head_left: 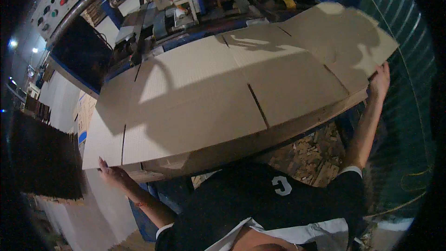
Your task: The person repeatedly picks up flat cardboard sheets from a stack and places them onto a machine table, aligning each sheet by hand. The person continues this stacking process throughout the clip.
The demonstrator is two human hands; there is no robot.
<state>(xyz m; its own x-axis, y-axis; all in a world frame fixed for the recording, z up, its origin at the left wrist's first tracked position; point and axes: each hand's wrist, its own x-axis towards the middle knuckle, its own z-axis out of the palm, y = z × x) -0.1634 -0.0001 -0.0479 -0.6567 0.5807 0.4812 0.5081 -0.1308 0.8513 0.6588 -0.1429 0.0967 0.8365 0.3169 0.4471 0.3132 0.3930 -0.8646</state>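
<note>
Cardboard (195, 107) lies before the far machine (181, 16): left hand (115, 176) grips the near left corner, right hand (381, 82) the right edge, fingertips apparently partly hidden.

Left hand (113, 177), right hand (380, 82) held wide apart.

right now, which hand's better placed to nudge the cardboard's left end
Likely the left hand, at the near left corner of the cardboard sheet; the right hand is at the opposite end.

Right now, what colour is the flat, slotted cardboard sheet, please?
The slotted cardboard sheet is light brown; head view.
</note>
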